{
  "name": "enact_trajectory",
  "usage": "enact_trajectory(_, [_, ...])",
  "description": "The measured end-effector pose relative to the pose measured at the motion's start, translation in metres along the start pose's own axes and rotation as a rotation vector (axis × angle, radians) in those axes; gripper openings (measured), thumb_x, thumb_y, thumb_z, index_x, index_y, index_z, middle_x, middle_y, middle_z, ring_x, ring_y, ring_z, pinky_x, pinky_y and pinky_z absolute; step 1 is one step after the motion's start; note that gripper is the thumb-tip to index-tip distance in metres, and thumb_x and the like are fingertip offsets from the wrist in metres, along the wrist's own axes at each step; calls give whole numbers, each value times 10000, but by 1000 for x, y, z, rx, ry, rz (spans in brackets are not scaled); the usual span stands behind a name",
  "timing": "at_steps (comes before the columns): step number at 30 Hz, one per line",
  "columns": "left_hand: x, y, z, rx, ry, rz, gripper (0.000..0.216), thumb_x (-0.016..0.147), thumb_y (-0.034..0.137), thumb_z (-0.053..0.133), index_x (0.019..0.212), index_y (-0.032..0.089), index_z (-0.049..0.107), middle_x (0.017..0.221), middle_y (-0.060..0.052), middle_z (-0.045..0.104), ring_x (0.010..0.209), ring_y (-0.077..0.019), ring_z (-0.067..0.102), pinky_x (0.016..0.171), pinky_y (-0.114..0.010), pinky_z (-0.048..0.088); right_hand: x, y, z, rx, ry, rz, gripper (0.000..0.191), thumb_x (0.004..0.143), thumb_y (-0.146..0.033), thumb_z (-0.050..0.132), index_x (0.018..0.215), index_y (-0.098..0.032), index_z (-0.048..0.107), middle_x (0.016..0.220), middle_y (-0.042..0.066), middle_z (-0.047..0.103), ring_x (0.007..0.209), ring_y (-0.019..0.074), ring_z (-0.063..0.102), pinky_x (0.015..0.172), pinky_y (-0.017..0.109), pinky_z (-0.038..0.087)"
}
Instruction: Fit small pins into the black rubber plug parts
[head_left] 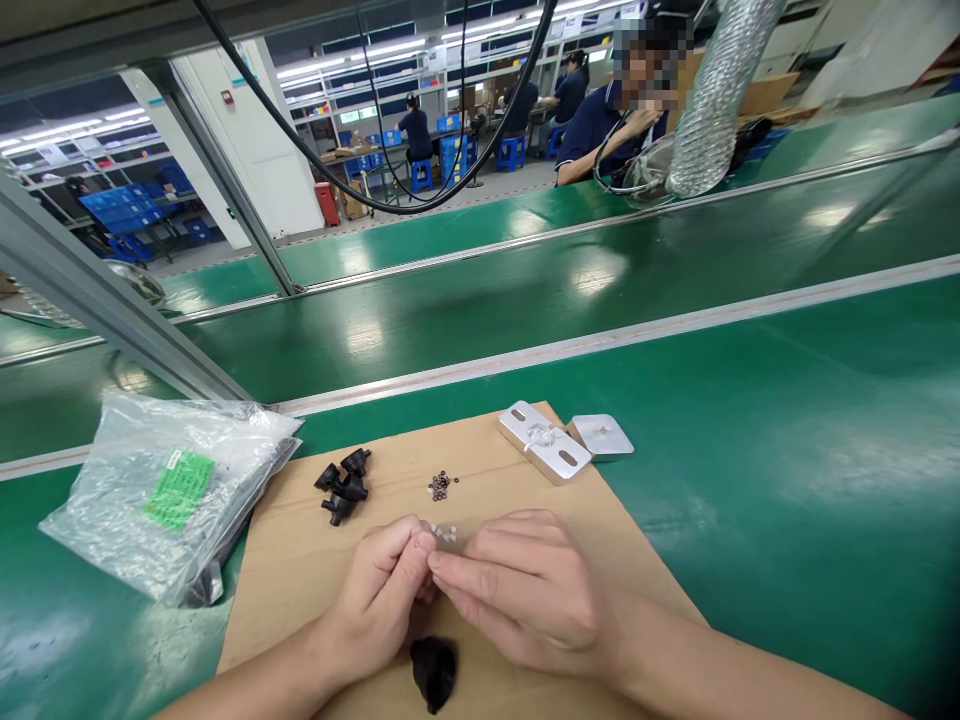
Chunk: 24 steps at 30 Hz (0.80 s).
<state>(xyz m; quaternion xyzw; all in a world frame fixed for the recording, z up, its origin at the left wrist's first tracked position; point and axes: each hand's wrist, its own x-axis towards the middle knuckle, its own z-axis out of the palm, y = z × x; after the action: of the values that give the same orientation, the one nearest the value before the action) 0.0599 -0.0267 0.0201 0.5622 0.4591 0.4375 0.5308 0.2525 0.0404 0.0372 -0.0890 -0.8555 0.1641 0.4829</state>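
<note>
My left hand (386, 590) and my right hand (525, 590) meet fingertip to fingertip above a cardboard sheet (285, 590). Both are closed in a pinch; whatever lies between the fingers is too small to name. Just behind the fingertips are several small whitish pieces (448, 534), partly hidden. Farther back sits a little pile of small dark rings (439, 487). Below my hands, near the front, lies a black rounded part (433, 672). Several black funnel-shaped parts (345, 487) are grouped at the back left of the cardboard.
A silvery metal block with slots (546, 442) and a bent metal piece (602, 435) lie at the back right. A clear plastic bag with a green label (247, 430) is at left. Beyond are a metal post (135, 300), hanging black cable (315, 165) and a seated person (600, 130).
</note>
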Motion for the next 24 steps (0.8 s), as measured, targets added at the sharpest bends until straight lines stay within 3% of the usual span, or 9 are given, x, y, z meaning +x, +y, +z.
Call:
enact_trajectory(10, [3,5,-1,-166,-116,-32,492,1045,554,439,742,168,475,669,-13,467,622,-129,470,584,-254,371,-2,2,2,38,31,11,270,908,-86,650,1174,-114,681,736,13,619,614,100,550,550,237,411])
enact_trajectory(24, [6,6,-3,-237,-185,-36,471,1047,536,451,750,172,464,670,-5,452,619,-123,452,590,-248,361,0,1,0,12,11,18,221,926,-91,626,1132,-123,699,774,14,640,633,88,563,556,233,420])
